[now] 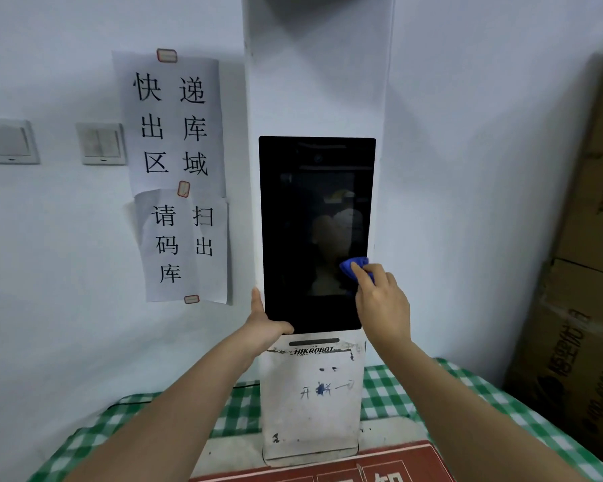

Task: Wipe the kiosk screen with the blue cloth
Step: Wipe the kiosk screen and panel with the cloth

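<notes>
Blue cloth (354, 266) is bunched under the right hand (380, 300), fingers curled round it, pressed on the dark kiosk screen (303, 220) near its right edge, low down. Left hand (263, 320) grips the screen's bottom-left corner, thumb on the front.

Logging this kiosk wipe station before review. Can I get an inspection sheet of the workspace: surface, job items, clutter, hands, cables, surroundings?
Surface: green-and-white checked tablecloth under the kiosk base.
Job's things: kiosk screen dark, upright; blue cloth bunched against its lower right area.
Clutter: red sign lying at the near table edge, partly cut off.
Hands: right hand pinches the cloth against the screen; left hand grips the screen's lower left corner.
Cables: dark cable running along the table's back edge, left of the kiosk.
Surroundings: paper notices and two wall switches at left; cardboard boxes at right.
</notes>
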Demonstrator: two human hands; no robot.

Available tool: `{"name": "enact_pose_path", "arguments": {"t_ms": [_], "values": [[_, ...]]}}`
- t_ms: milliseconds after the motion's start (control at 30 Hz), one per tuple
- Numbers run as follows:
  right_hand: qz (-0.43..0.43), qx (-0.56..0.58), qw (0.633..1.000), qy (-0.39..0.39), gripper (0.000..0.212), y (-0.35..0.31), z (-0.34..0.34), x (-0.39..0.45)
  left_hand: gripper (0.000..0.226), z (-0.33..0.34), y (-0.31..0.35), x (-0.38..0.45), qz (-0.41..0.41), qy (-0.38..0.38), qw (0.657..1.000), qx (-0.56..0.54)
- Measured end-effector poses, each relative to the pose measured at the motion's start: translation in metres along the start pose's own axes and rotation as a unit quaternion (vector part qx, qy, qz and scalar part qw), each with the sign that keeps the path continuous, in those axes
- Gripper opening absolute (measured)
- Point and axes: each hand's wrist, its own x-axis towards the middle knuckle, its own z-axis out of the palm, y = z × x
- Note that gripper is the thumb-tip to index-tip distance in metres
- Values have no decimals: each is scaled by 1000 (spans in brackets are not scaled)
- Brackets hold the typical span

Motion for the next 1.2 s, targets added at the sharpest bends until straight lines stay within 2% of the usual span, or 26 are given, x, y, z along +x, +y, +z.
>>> {"name": "enact_pose_path", "arguments": {"t_ms": [133, 233, 333, 433, 500, 600, 733, 933, 1100, 1200], "values": [[-15, 9, 999, -38, 45, 4, -1, -15, 99, -1, -1, 0, -5, 1, 1000, 1], [5, 38, 999, -3, 44, 3, -12, 2, 99, 1, 0, -2, -3, 3, 1000, -2], [37, 35, 998, 23, 52, -2, -15, 26, 98, 0, 0, -1, -6, 0, 1000, 1], [21, 3, 1000, 12, 67, -1, -7, 22, 100, -1, -1, 0, -6, -4, 1000, -4], [19, 3, 1000, 6, 68, 2, -2, 8, 100, -2, -1, 1, -5, -6, 1000, -8], [25, 7, 999, -25, 62, 4, 4, -13, 99, -3, -2, 1, -8, -7, 1000, -7], [56, 56, 994, -81, 43, 2, -2, -20, 98, -2, -3, 0, -8, -2, 1000, -5], [86, 90, 992, -10, 45, -4, -10, 10, 97, -2, -1, -3, -8, -5, 1000, -1], [57, 58, 997, -16, 53, 0, 3, -12, 98, -3, -1, -2, -6, -7, 1000, -1], [27, 43, 997, -59, 56, 5, 6, -31, 98, -3, -1, -1, -3, -5, 1000, 0]]}}
